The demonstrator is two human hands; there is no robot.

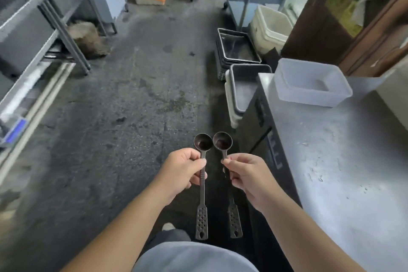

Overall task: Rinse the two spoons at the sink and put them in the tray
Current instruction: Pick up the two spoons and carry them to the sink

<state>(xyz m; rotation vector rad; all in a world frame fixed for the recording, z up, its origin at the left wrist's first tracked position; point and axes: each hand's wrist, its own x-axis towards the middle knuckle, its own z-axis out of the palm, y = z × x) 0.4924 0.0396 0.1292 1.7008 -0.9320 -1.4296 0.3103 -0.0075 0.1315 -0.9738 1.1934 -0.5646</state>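
Two dark metal spoons with long handles and perforated ends are held side by side over the floor, bowls pointing away from me. My left hand [185, 169] grips the left spoon [202, 142] just below its bowl. My right hand [248, 174] pinches the right spoon [222, 141] the same way. Both bowls hold a dark wet residue. No sink shows in the head view.
A steel counter [335, 161] runs along the right with a clear plastic tub [309, 83] on it. Stacked grey and black trays [239, 51] and a white bucket [270, 28] stand on the floor ahead. Steel tables [28, 35] line the left.
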